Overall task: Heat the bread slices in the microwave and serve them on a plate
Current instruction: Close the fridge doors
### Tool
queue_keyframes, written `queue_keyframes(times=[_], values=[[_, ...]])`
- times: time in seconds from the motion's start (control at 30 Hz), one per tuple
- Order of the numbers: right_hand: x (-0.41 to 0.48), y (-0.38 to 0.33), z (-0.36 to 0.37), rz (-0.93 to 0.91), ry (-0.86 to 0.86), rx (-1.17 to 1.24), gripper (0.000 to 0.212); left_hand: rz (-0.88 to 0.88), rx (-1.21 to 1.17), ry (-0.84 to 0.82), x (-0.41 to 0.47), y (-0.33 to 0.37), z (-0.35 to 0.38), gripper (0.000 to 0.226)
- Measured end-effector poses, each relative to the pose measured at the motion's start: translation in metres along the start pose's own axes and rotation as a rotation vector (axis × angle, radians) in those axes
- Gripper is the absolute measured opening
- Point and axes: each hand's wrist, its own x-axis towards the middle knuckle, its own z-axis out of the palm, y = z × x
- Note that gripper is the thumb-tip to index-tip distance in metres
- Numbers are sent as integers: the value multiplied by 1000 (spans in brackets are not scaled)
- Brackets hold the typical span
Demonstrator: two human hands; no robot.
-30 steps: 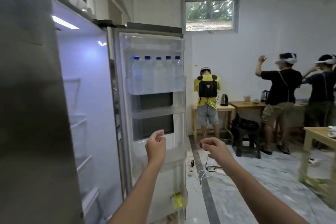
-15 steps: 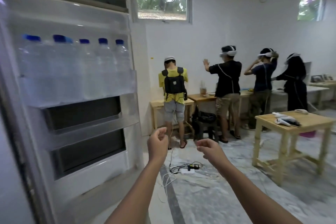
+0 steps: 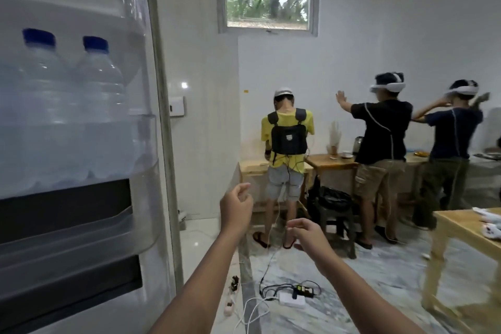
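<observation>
Both my arms reach forward into open air past the fridge door. My left hand (image 3: 235,207) hangs with loosely curled fingers and holds nothing. My right hand (image 3: 307,236) is a little lower and to the right, fingers also loosely curled and empty. The open fridge door (image 3: 81,144) fills the left side, with blue-capped water bottles (image 3: 67,116) standing in its upper shelf. No bread, microwave or plate is in view.
A power strip with cables (image 3: 290,297) lies on the marble floor ahead. Three people stand at wooden tables (image 3: 329,163) along the far wall. A black stool (image 3: 336,214) stands behind them. Another wooden table (image 3: 461,228) is at the right.
The view has swung right, away from the fridge's inside, and closer to the door. Both hands stayed raised and empty; the right hand's fingers have loosened a little.
</observation>
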Motion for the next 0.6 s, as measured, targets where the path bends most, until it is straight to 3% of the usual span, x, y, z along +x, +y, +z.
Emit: queue_keyframes(times=[0.23,0.43,0.6], values=[[133,-5,73,11,-209,36,17,142,321,62,112,-31,0,34],[208,-57,154,-64,-425,137,19,375,495,421,172,3,-40,33],[220,-81,221,-170,-681,224,14,510,862,618,175,23,-69,37]])
